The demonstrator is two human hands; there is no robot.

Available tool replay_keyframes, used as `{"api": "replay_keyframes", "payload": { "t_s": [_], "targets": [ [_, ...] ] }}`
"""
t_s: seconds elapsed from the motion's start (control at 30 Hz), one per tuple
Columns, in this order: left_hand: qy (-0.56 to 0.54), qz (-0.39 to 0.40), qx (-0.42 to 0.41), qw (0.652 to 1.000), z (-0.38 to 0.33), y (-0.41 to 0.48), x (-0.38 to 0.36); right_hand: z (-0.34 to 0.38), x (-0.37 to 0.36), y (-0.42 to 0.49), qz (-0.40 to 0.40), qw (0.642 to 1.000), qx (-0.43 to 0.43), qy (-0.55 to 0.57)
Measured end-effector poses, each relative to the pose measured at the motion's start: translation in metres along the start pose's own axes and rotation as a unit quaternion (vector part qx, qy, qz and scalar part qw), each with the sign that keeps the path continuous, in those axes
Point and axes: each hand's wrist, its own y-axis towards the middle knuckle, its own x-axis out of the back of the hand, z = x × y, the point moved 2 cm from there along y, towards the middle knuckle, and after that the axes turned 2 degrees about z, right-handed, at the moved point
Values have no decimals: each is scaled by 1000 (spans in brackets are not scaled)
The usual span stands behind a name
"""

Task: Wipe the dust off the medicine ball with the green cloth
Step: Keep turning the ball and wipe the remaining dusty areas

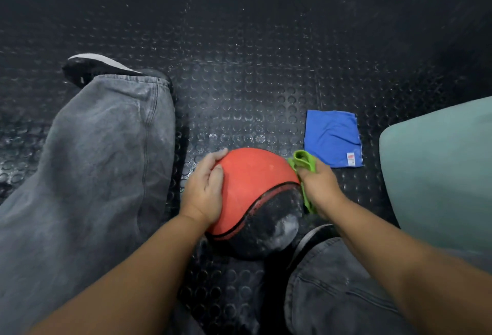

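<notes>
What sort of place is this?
Probably a gym or workout room: a black studded rubber floor, a dusty red and black medicine ball resting on it, and perhaps a pale green pad at the right.

On floor (253,68): medicine ball (255,183), between left leg (93,161) and right leg (332,281). Left hand (203,191) lies on ball's left side; right hand (319,185) holds bunched cloth (306,160) against its right side. Flat cloth (332,137) on floor just beyond, to the right. Padded object (439,175) far right.
</notes>
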Motion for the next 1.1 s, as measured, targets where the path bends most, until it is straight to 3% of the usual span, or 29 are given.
{"api": "replay_keyframes", "payload": {
  "t_s": [0.07, 0.17, 0.2, 0.23, 0.3, 0.37, 0.43, 0.47, 0.5, 0.57, 0.63, 0.73, 0.83, 0.97, 1.1],
  "targets": [
    [4, 3, 6, 1000, 4, 4, 3, 34, -12, -12, -2, 986, 146, -78],
    [0, 16, -22, 1000, 1, 4, 0, 76, -35, -47, 52, 894, 400, -194],
    [2, 22, -41, 999, 0, 3, -3, 76, -41, -53, 82, 861, 448, -225],
    [9, 30, -55, 998, -2, 3, -4, 73, -43, -53, 100, 852, 456, -235],
    [24, 44, -50, 997, -6, 5, -3, 55, -26, -37, 70, 905, 376, -187],
    [33, 60, -31, 997, -9, 6, 3, 26, 8, -17, 1, 962, 217, -167],
    [62, 59, -32, 996, -7, 5, 9, 3, 35, -12, -2, 985, 69, -160],
    [91, 50, -29, 994, -7, 5, 13, 3, 41, -13, -11, 991, 35, -129],
    [124, 39, -15, 991, -6, 7, 18, 9, 43, -15, -29, 996, 27, -82],
    [165, 15, 30, 986, -9, 10, 22, 36, 37, -22, -59, 993, 97, -22],
    [132, -2, 73, 989, -16, 14, 19, 61, 21, -37, -39, 979, 194, -45],
    [73, -32, 127, 989, -18, 7, 10, 59, -13, -67, 29, 963, 250, -97],
    [92, -54, 116, 988, -16, -5, 6, 43, -30, -82, -2, 939, 317, -136],
    [105, -55, 81, 990, -15, -7, 7, 57, -27, -61, 16, 944, 311, -107],
    [97, -55, 73, 991, -20, -12, 4, 78, -34, -25, 25, 968, 229, -96]
  ]
}}
